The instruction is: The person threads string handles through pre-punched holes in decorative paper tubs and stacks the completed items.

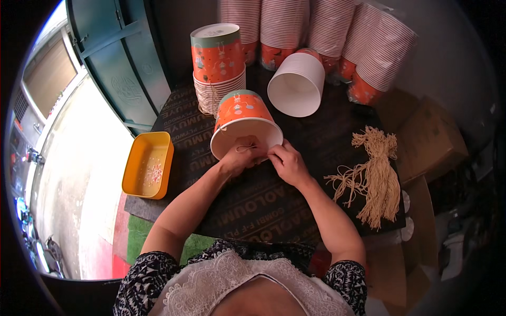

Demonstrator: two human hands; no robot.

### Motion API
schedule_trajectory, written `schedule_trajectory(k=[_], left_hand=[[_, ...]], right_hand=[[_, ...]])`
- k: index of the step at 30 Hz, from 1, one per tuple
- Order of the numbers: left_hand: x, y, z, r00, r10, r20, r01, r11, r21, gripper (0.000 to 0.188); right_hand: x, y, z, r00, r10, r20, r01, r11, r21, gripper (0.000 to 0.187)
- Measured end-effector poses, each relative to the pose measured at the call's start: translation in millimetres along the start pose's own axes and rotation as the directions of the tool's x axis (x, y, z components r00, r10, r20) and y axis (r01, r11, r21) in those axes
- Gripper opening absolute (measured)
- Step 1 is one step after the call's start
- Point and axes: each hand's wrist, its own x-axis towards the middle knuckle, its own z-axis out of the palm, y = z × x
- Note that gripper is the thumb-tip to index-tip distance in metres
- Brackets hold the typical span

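Both hands at the mouth of a bucket, seen from above. The bucket (pixel 243 109), orange with a green band at its base, lies tilted on the dark table (pixel 263 197), in front of the person, its white mouth turned toward the body. The left hand (pixel 241 159) reaches into the lower part of the mouth, its fingers curled closed on a thin string (pixel 245 148), a loop of which stands out above them; the fingertips are partly hidden. The right hand (pixel 286 162) is closed at the lower right of the rim, fingers bent; what lies between its tips is too small to tell. Behind the bucket, to the left, rises a stack (pixel 217 66) of inverted buckets; to the right, a white bucket (pixel 297 87) lies on its side. A string bundle (pixel 380 176) lies at the table's right, and a yellow bin (pixel 142 146) holding small pale bits stands at its left edge. Wrapped stacks (pixel 282 23) line the back.
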Motion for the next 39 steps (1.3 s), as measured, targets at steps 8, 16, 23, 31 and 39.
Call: schedule_trajectory(k=[8,16,23,31,39], left_hand=[[6.5,-10.6,3.8,0.994,0.105,-0.007,-0.105,0.994,0.009,0.011],[14.8,-29.0,5.2,0.815,0.579,0.040,-0.545,0.740,0.395,0.006],[8.0,-21.3,19.1,0.750,0.659,0.048,-0.477,0.491,0.729,0.012],[1.0,-23.8,15.6,0.801,0.599,0.015,-0.368,0.471,0.801,0.017],[4.1,-29.1,14.1,0.791,0.610,0.044,-0.375,0.426,0.824,0.017]], right_hand=[[1.5,-3.0,8.0,0.988,0.011,-0.156,-0.012,1.000,-0.005,0.017],[1.6,6.7,19.3,0.985,0.042,-0.170,-0.051,0.998,-0.048,0.020],[0.1,11.4,21.1,0.983,0.103,-0.155,-0.110,0.993,-0.038,0.021],[0.4,2.8,17.4,0.982,0.167,-0.084,-0.173,0.983,-0.064,0.024],[2.5,1.6,13.4,0.983,0.150,-0.107,-0.145,0.988,0.053,0.025]])
